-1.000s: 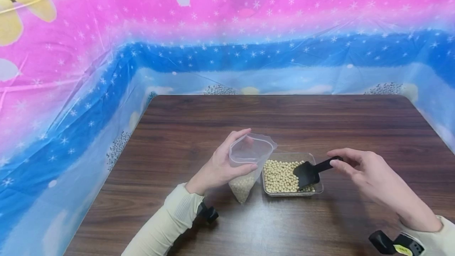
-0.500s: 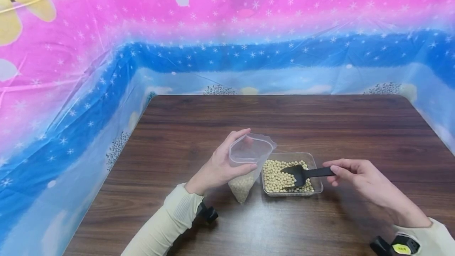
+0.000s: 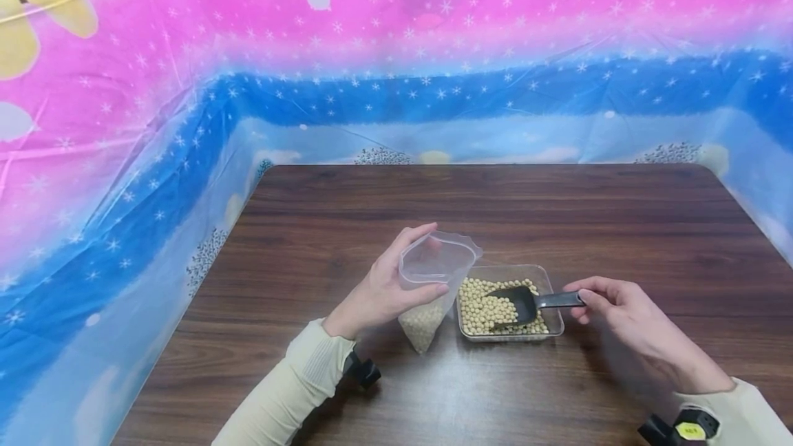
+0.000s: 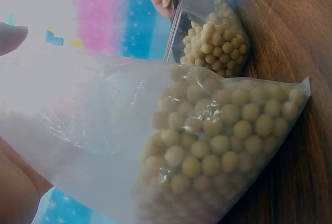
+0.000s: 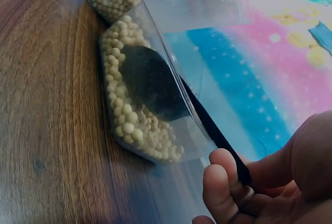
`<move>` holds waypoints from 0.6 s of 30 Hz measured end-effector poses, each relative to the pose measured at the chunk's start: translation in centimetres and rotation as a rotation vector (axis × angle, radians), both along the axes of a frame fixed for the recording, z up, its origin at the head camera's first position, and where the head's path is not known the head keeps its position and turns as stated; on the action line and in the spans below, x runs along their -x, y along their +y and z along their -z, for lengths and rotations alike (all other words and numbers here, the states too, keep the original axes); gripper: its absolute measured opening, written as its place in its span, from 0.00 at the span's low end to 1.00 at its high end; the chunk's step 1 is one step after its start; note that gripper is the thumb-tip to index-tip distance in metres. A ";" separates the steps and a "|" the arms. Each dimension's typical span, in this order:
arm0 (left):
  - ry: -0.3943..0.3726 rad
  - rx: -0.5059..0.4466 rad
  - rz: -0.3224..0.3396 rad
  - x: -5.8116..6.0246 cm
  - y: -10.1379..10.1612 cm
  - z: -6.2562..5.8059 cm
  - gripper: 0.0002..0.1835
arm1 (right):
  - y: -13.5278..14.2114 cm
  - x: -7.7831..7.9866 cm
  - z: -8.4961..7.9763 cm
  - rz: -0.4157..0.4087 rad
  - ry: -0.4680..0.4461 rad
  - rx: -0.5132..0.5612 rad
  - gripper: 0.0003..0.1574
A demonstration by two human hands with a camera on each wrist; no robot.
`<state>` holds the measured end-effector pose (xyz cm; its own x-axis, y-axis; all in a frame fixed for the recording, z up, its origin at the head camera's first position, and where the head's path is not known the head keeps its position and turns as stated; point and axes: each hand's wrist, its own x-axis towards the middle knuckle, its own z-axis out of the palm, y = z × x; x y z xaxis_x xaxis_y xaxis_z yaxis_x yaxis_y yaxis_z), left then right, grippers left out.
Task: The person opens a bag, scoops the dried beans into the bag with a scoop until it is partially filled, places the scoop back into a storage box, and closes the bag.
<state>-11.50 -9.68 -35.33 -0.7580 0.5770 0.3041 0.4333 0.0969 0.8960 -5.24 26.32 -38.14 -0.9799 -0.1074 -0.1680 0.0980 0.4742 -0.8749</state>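
Observation:
My left hand (image 3: 387, 288) grips a clear plastic bag (image 3: 455, 260) near its top, thumb in front, fingers behind, and the mouth gapes wide. Pale yellow round beans fill the bag's lower part (image 4: 218, 136), whose bottom corner comes down at the tabletop. Just right of the bag is a clear rectangular container (image 3: 551, 330) holding more of these beans (image 3: 480, 308). With thumb and fingers my right hand (image 3: 638, 329) pinches the handle end of a black scoop (image 3: 525, 303). Its blade lies among the beans in the container, with some beans on it; in the right wrist view the blade (image 5: 150, 81) shows through the container's wall.
Both stand on a dark wood-grain table (image 3: 347, 205). A pink and blue patterned cloth (image 3: 396, 95) hangs behind the table and along its left side. Each wrist carries a small black device, one at the left cuff (image 3: 362, 370).
The right hand has lowered and levelled the scoop from a steep tilt, pushing its blade leftward into the beans, which now lie on it. The left hand and the bag have stayed in place.

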 end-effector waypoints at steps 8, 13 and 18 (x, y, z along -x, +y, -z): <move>0.009 0.005 -0.010 0.0 0.0 0.1 0.43 | 1.5 0.1 0.3 0.055 -0.055 0.026 0.23; 0.016 0.006 -0.013 0.0 0.0 0.1 0.43 | 2.5 0.1 -0.4 0.089 -0.115 0.130 0.26; 0.014 0.007 -0.014 0.0 -0.1 0.1 0.43 | 3.4 0.0 -1.4 0.071 -0.012 0.348 0.17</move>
